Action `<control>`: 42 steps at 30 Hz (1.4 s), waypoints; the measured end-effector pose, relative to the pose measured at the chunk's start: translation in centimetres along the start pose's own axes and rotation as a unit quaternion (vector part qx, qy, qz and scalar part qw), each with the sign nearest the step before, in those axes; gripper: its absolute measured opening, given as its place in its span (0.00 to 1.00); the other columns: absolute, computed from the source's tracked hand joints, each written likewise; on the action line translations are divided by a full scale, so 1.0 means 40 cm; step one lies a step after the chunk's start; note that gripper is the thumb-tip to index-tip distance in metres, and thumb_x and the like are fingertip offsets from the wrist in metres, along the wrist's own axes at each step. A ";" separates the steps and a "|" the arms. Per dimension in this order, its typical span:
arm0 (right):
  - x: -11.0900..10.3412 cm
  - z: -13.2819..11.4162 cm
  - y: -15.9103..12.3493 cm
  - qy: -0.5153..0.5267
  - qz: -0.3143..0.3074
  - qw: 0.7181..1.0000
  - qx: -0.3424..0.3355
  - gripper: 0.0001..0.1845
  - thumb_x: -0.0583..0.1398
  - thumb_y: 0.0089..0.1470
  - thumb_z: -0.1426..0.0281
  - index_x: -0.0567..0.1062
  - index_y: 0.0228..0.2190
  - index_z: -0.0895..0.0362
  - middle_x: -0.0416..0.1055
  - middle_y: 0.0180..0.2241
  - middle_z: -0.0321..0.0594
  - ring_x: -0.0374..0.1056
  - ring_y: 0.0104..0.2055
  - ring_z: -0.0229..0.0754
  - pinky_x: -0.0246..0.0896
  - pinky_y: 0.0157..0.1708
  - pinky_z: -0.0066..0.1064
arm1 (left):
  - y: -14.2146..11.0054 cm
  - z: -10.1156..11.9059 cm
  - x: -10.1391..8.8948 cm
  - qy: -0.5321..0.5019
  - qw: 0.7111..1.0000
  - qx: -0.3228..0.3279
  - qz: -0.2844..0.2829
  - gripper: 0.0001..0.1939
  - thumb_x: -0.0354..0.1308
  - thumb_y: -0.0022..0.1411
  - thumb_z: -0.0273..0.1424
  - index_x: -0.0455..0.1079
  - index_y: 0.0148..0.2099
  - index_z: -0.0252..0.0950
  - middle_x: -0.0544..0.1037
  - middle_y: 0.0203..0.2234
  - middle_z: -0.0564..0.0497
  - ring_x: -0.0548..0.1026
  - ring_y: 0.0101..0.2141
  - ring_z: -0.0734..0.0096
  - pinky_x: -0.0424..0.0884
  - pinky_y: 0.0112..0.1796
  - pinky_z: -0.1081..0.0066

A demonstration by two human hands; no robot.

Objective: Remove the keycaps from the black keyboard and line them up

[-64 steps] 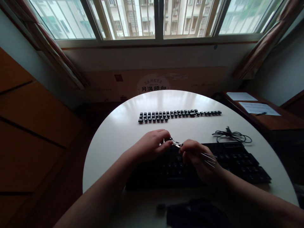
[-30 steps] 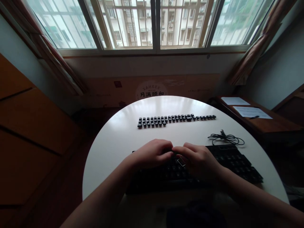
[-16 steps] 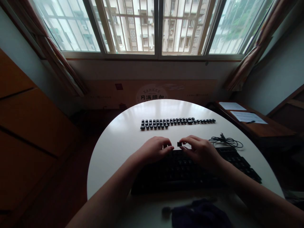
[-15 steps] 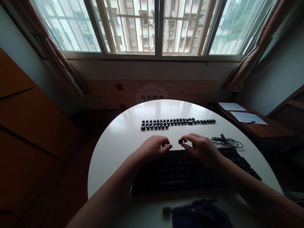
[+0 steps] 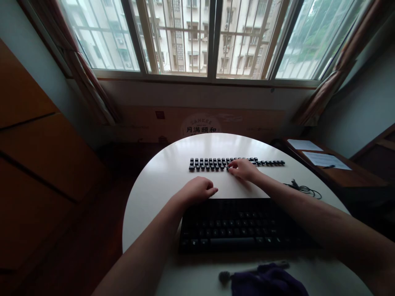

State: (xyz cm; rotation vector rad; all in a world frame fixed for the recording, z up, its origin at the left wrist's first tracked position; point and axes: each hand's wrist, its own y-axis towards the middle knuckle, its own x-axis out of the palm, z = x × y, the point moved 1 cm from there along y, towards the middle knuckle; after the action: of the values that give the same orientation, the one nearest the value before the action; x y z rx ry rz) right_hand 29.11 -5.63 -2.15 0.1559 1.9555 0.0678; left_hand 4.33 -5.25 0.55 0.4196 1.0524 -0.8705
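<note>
My right hand (image 5: 242,169) reaches to the rows of loose black keycaps (image 5: 206,164) on the white round table (image 5: 148,205). Its fingertips pinch a keycap (image 5: 227,168) at the right end of the front row. Just behind the far edge of a black keyboard (image 5: 228,230), my left hand (image 5: 200,190) rests with its fingers curled in and its thumb pointing right; nothing shows in it. Keys fill the keyboard's nearer rows, while its far part looks dark and bare. My right forearm covers the keyboard's right end.
A coiled black cable (image 5: 304,188) lies at the table's right. Near the front edge are a purple cloth (image 5: 268,281) and a brush with a round dark head (image 5: 224,276). Papers (image 5: 327,160) and a pen (image 5: 328,166) lie on a brown side table.
My right hand has carried a small dark keycap from above the keyboard forward to the keycap rows. My left hand has closed up more and stays in nearly the same place. The view has shifted slightly.
</note>
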 end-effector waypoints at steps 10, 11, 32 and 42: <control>0.011 -0.010 -0.014 -0.007 0.051 0.999 -0.008 0.11 0.62 0.57 0.65 0.80 0.41 0.52 0.81 0.38 0.38 0.75 0.38 0.45 0.62 0.34 0.30 | 0.002 -0.007 0.002 -0.019 1.000 0.011 0.013 0.20 0.53 0.64 0.45 0.73 0.30 0.36 0.77 0.26 0.49 0.71 0.27 0.66 0.60 0.28 0.69; 0.012 -0.011 -0.012 -0.008 0.052 0.999 -0.009 0.10 0.62 0.57 0.65 0.81 0.40 0.53 0.81 0.38 0.39 0.75 0.38 0.45 0.63 0.35 0.31 | 0.002 -0.007 0.002 -0.019 1.000 0.009 0.012 0.19 0.53 0.64 0.45 0.73 0.29 0.36 0.77 0.26 0.49 0.71 0.27 0.66 0.60 0.28 0.69; -0.135 -0.019 -0.345 0.454 0.067 0.888 -0.013 0.33 0.42 0.68 0.51 0.79 0.38 0.57 0.71 0.20 0.38 0.70 0.23 0.40 0.67 0.22 0.30 | -0.005 0.008 -0.001 -0.014 1.000 0.019 -0.019 0.19 0.53 0.64 0.45 0.70 0.27 0.37 0.75 0.25 0.50 0.70 0.26 0.67 0.59 0.26 0.69; -0.084 -0.068 -0.372 0.566 -0.131 0.814 0.005 0.22 0.53 0.64 0.51 0.72 0.34 0.57 0.61 0.17 0.29 0.58 0.15 0.32 0.53 0.15 0.22 | -0.011 0.052 -0.002 -0.006 0.998 0.031 -0.051 0.12 0.56 0.63 0.42 0.73 0.34 0.40 0.77 0.31 0.51 0.72 0.32 0.65 0.61 0.29 0.70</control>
State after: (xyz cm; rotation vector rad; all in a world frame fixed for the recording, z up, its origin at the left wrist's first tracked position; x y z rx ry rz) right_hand 26.72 -20.76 0.17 -0.2156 3.1602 -0.0506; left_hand 5.18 -6.89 1.60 0.4144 1.0450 -0.9968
